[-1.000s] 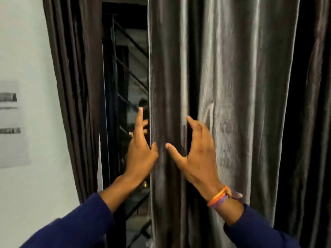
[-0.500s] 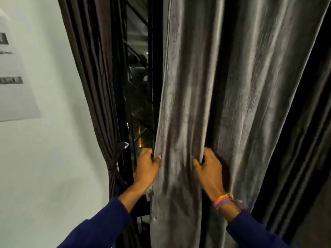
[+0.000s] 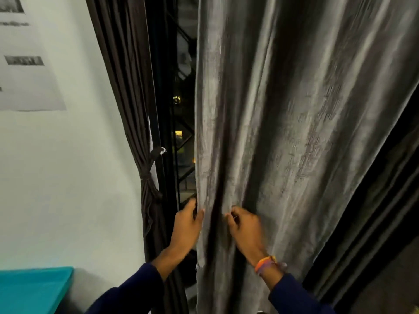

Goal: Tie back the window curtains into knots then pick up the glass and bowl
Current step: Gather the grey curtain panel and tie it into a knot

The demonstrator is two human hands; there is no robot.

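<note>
The grey curtain [image 3: 283,132] is being gathered so that a knot can be formed in it. For this step to be done well, the whole width of the panel should be drawn into one rope-like bundle before any loop is begun, and the gathering should be kept at about the height of the hands so that the knot sits high enough to clear the window [image 3: 181,137]. Loose folds toward the right are best pulled in first; otherwise a lopsided knot is likely.

The left hand [image 3: 187,227] is closed on the curtain's left edge, thumb in front and fingers apparently wrapped behind, though these are hidden. The right hand [image 3: 246,230] is curled into a fold just beside it, pinching fabric; motion blur leaves the exact grip uncertain. A narrow strip of cloth lies between the two hands, and the rest of the panel hangs above and to the right.

The dark curtain [image 3: 127,87] at the left is already tied. Glass and bowl are not seen
</note>
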